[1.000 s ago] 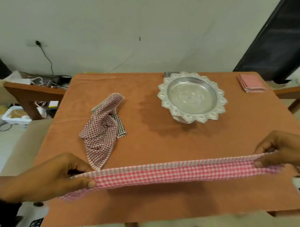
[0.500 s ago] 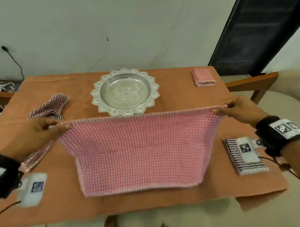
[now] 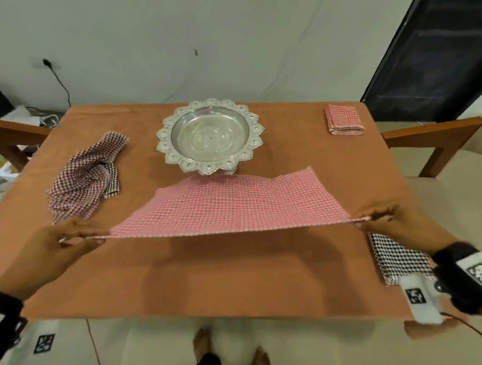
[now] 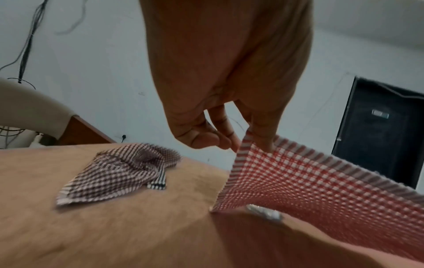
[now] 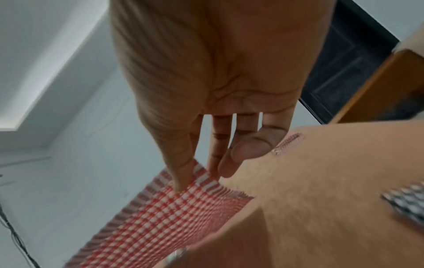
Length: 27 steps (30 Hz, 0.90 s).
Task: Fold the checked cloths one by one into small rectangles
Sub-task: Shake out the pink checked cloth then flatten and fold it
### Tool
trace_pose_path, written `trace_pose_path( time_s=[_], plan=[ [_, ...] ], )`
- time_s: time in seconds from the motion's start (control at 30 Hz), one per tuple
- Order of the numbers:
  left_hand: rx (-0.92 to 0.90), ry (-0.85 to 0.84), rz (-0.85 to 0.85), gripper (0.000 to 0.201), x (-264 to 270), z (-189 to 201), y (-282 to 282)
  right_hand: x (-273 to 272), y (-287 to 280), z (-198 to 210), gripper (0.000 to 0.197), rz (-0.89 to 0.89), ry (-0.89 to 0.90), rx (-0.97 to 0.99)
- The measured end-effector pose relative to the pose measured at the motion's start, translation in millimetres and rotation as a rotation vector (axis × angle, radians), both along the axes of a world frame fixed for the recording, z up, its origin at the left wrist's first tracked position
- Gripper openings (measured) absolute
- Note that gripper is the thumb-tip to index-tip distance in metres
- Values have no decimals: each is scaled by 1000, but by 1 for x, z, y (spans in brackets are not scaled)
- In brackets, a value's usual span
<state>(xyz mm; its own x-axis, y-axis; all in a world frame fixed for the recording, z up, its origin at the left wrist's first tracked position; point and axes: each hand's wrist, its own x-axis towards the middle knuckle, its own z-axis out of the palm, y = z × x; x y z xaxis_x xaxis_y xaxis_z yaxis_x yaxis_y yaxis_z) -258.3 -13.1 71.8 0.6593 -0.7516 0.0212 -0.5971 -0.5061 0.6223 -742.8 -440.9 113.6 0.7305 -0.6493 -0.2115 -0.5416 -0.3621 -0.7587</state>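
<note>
Count: 2 hands, left hand [image 3: 69,237] and right hand [image 3: 391,220]. Checked cloths: 1 red cloth [image 3: 235,204] spread, 1 folded red cloth [image 3: 344,119], 1 folded black cloth [image 3: 398,258], crumpled pile [image 3: 84,177] looks like 2. 1 silver dish [image 3: 209,134]. 1 tabletop [image 3: 210,279].

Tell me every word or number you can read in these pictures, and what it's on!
No words or numbers can be read.
Right wrist band: black-and-white square code tags, patterns only, no letters.
Tag near the left wrist: another square code, blurred.
Plate on the black door: too small and blurred to read.
Red checked cloth and silver bowl: no writing.
</note>
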Motion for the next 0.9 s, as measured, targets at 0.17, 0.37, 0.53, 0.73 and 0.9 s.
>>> trace_pose_path(
  time_s=[0.17, 0.37, 0.53, 0.73, 0.9],
  plan=[
    [174, 56, -90, 28, -43, -40, -8, -14, 37, -93, 34, -42, 70, -46],
    [289, 76, -47, 38, -62, -105, 19, -37, 97, -165, 44, -59, 156, -139],
    [378, 46, -79, 36, -69, -124, 27, -42, 115, -180, 35, -138, 275, -220],
    [611, -51, -211, 40, -50, -115, -2, 11, 122, -146, 27, -166, 297, -254],
    [669, -133, -620, 69, -70, -114, -103, 139, 133, -162, 39, -16, 131, -238]
  ],
)
